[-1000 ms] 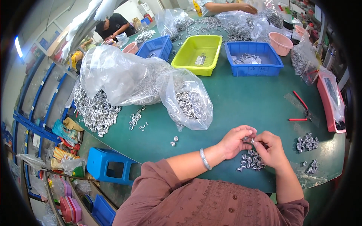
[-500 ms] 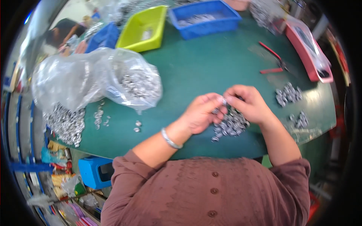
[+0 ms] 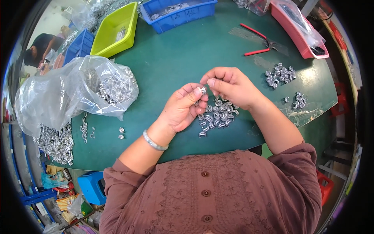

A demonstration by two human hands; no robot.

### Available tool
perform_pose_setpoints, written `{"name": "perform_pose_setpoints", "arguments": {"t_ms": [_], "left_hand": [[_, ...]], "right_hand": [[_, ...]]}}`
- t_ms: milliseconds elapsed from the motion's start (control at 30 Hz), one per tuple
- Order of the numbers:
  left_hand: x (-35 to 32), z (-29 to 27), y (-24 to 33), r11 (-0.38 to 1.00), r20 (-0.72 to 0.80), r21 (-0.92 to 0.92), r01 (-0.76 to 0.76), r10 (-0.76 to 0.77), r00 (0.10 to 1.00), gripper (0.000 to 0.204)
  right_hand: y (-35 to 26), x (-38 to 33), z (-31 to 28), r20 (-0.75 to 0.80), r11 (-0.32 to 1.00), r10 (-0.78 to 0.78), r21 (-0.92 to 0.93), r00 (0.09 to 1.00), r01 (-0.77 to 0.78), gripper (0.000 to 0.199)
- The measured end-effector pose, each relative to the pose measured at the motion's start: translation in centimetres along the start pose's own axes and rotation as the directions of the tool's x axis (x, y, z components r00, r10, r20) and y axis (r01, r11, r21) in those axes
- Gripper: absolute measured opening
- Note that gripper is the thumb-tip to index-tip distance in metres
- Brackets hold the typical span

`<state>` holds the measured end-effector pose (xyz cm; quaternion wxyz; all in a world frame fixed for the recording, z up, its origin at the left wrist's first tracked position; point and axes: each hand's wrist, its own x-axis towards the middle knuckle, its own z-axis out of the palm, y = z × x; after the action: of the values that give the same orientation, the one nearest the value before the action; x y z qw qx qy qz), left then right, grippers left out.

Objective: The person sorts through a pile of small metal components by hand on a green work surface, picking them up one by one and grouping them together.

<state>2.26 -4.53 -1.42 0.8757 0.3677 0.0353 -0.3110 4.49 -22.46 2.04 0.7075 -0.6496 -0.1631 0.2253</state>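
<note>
My left hand (image 3: 182,107) pinches a small shiny silver metal piece (image 3: 203,90) between thumb and fingertips. One or more similar pieces show under its curled fingers. Close on the right, my right hand (image 3: 233,86) has thumb and forefinger pressed together near that piece; whatever is between them is too small or hidden to make out. Below both hands lies a loose pile of curved, crescent-like silver metal pieces (image 3: 221,115), partly covered by my fingers.
The green table (image 3: 175,50) holds red-handled pliers (image 3: 257,50), smaller silver heaps (image 3: 279,75) at right and a clear bag of metal parts (image 3: 117,87) at left. A yellow-green tray (image 3: 102,43), a blue tray (image 3: 183,18) and a pink bin (image 3: 290,25) stand farther back. Another person (image 3: 41,48) is at far left.
The whole view has shifted, so the table things appear farther left and mostly higher. My right fingertips, which met the left hand's at the small piece, now sit slightly apart from it.
</note>
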Motion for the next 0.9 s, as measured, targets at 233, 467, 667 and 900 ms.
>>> {"name": "perform_pose_setpoints", "arguments": {"t_ms": [233,467,667,900], "left_hand": [[0.0,0.0,0.0,1.0,0.017,-0.003,-0.019,0.019,1.0,0.018],[0.0,-0.3,0.1,0.998,0.037,-0.041,-0.04,0.041,0.998,0.016],[0.1,-0.1,0.1,0.996,0.024,-0.02,-0.082,0.083,0.996,0.017],[0.2,-0.5,0.3,0.994,0.06,-0.049,-0.097,0.1,0.993,0.019]], "right_hand": [[1.0,0.5,-0.9,-0.047,0.969,0.148,0.208,0.988,-0.135,0.017],[0.9,0.4,-0.9,0.007,0.932,0.135,0.339,0.991,-0.129,0.028],[1.1,0.5,-0.7,-0.036,0.957,0.102,0.276,0.994,-0.088,0.03],[0.7,0.5,-0.8,-0.029,0.974,0.131,0.192,0.991,-0.123,0.02]]}}
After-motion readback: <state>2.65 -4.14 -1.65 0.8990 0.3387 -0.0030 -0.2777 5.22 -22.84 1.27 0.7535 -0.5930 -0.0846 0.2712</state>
